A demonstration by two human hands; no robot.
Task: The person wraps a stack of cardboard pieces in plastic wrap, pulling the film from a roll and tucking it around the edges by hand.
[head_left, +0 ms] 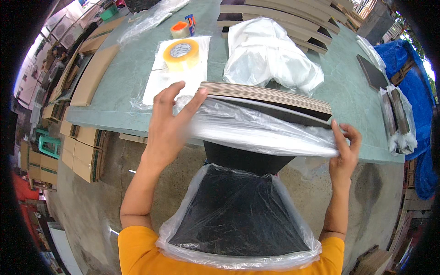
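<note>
A stack of dark boards with layered tan edges (pixel 270 97) stands at the table's near edge. A clear plastic bag (pixel 261 133) is bunched along its near side, just below the top edges. My left hand (pixel 167 121) grips the bag at the stack's left corner, thumb and fingers spread around it, partly blurred. At the right corner my right hand (pixel 346 142) pinches the bag, its fingertips against the boards. Below the bunched bag a black panel (pixel 247 158) shows. Nearer my body lies a black sheet under clear plastic (pixel 243 211), against my orange shirt.
On the green table (pixel 123 91) are a roll of yellow tape (pixel 181 54) on white bags (pixel 158 87), a tape roll with orange core (pixel 179 30), and a heap of clear bags (pixel 270 55). Stacked boards (pixel 279 20) stand behind. Wrapped boards (pixel 398 119) lie at right.
</note>
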